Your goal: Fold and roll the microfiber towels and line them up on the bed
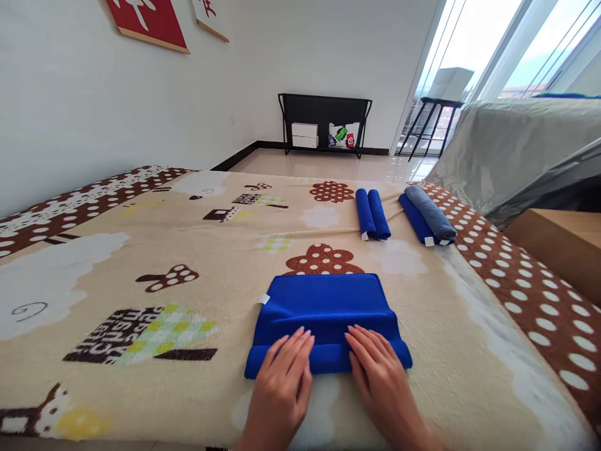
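Observation:
A blue towel lies on the patterned blanket in front of me, its near edge turned over into a thick roll. My left hand rests flat on the left part of that roll, fingers stretched out. My right hand lies flat on the right part of it, fingers together and extended. A small white tag sticks out at the towel's left side.
Two rolled blue towels lie side by side farther back. To their right, a grey rolled towel sits on another blue roll. A covered sofa and wooden table stand at right; a black rack stands by the far wall.

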